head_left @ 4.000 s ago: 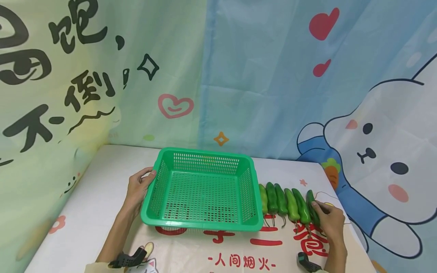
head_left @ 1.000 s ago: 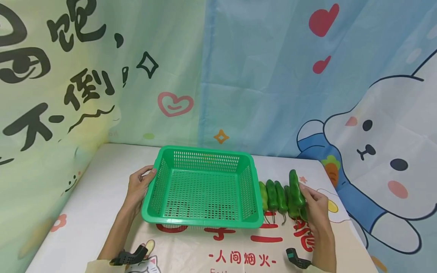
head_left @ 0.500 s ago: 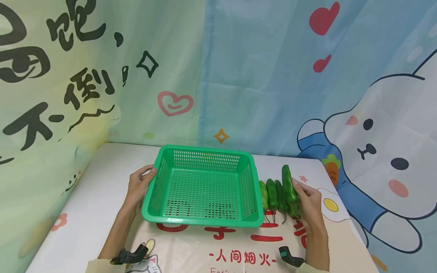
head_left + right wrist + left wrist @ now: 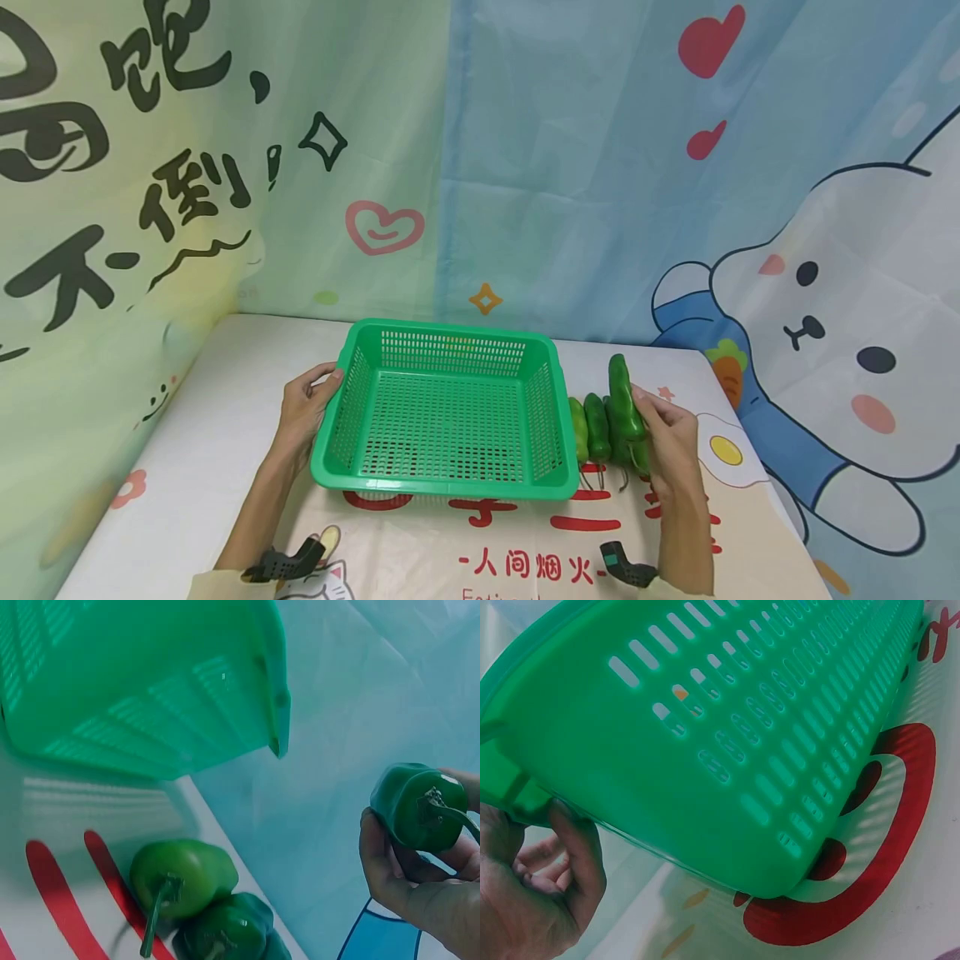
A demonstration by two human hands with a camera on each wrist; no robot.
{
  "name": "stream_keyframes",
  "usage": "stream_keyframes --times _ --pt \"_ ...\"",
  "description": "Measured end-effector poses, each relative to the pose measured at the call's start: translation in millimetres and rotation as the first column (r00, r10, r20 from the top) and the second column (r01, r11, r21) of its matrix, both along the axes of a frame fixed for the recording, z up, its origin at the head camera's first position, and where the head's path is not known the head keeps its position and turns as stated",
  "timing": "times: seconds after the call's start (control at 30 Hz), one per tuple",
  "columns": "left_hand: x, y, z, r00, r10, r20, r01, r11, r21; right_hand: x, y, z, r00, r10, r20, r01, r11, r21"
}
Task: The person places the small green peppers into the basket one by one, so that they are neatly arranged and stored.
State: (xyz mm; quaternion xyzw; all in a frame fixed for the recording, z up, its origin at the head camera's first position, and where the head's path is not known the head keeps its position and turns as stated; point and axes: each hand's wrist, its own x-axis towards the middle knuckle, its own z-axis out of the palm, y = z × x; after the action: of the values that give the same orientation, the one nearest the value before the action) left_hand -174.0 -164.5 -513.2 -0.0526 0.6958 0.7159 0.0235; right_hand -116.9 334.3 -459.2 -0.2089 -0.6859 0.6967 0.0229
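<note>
We flag a slip risk: smooth skin in a fingertip hold could drop the long green pepper (image 4: 626, 407) onto the pepper row (image 4: 597, 429); a left-side tug might tilt the green plastic basket (image 4: 444, 490). We see the right hand (image 4: 670, 442) pinching that pepper, raised right of the basket; the left hand (image 4: 303, 410), fingers curled, grips its left rim.
</note>
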Motion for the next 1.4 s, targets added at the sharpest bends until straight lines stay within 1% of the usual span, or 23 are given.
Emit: stream_keyframes --times 0.17,0.3,0.4,0.57,0.8,1.1,1.2,1.4 --pt "0.4 -0.3 0.2 1.0 0.002 0.004 -0.002 1.0 -0.006 1.5 -5.4 2.6 1.0 0.01 -0.004 -0.01 1.0 0.003" --pt "0.5 -0.8 0.2 1.0 0.004 0.004 -0.004 1.0 -0.006 2.6 -12.5 4.9 1.0 0.012 -0.005 -0.012 1.0 -0.018" --pt "0.5 -1.0 -0.1 1.0 0.003 0.003 -0.003 1.0 -0.002 2.8 -18.0 6.5 1.0 0.006 0.005 -0.005 0.999 -0.041" --pt "0.7 -0.8 -0.6 1.0 0.001 0.003 -0.001 1.0 0.003 2.1 -26.3 8.7 1.0 0.011 0.02 -0.01 0.999 -0.034" --pt "0.1 0.1 -1.1 1.0 -0.003 0.001 0.003 1.0 0.003 1.0 -38.1 11.3 0.998 0.039 0.05 -0.036 0.998 -0.049" --pt "-0.2 1.0 -0.4 1.0 -0.005 -0.005 0.005 1.0 0.001 1.3 -50.4 13.1 1.0 0.001 -0.001 -0.001 0.996 -0.094" --pt "-0.5 0.9 -0.7 1.0 -0.006 -0.008 0.006 1.0 0.006 1.7 -55.9 15.3 1.0 -0.004 -0.001 0.004 0.995 -0.103" --pt "0.1 -0.8 -0.7 1.0 -0.002 -0.003 0.002 1.0 -0.004 0.6 -70.1 16.2 1.0 0.003 0.009 -0.002 0.997 -0.082"
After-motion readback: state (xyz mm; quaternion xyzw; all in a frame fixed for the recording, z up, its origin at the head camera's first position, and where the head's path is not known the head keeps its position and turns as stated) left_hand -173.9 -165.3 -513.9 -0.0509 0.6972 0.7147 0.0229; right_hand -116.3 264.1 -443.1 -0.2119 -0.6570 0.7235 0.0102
